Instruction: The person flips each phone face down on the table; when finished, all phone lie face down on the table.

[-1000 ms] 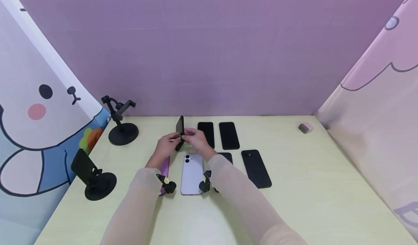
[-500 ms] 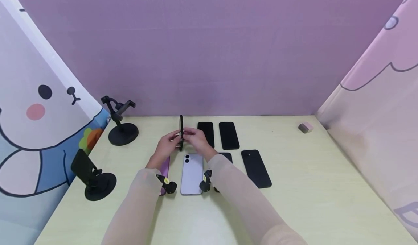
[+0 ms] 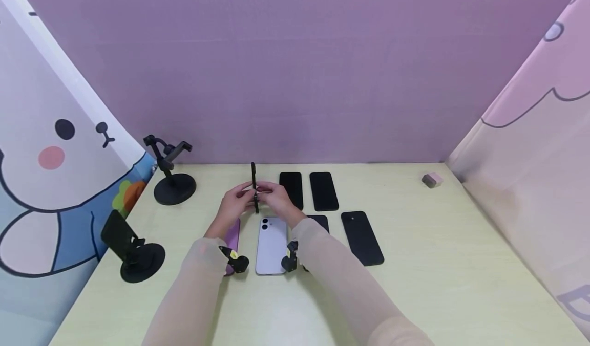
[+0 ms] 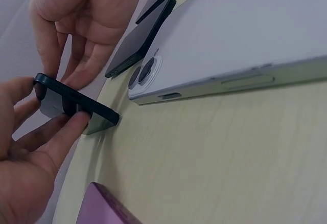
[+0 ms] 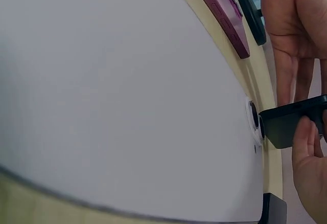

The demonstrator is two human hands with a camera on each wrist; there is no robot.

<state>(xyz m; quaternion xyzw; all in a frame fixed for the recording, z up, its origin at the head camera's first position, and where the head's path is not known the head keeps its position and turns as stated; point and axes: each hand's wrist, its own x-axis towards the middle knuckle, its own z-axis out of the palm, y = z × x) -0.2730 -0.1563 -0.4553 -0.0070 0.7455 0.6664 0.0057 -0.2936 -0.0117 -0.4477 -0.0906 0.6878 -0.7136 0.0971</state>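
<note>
A dark phone (image 3: 253,174) stands upright between both hands, seen edge-on in the head view. My left hand (image 3: 230,206) pinches its left side, thumb and fingertips against it. From the other side my right hand (image 3: 279,199) holds it with thumb and fingers. In the left wrist view the dark frame of the phone (image 4: 97,106) crosses between the two hands. The right wrist view shows the phone's (image 5: 283,128) flat face under a thumb. Just in front lies a pale lavender phone (image 3: 271,249), camera side up. A purple phone (image 3: 233,233) is partly hidden by the left wrist.
Two black phones (image 3: 291,190) lie at the back right of the hands. Another black phone (image 3: 362,238) is nearer, and one (image 3: 319,221) is partly under the right arm. Two black stands (image 3: 174,190) occupy the left side. A small block (image 3: 432,180) sits far right.
The held phone has turned from showing its left face to edge-on and shifted slightly left at the top. Both hands keep their hold in nearly the same place.
</note>
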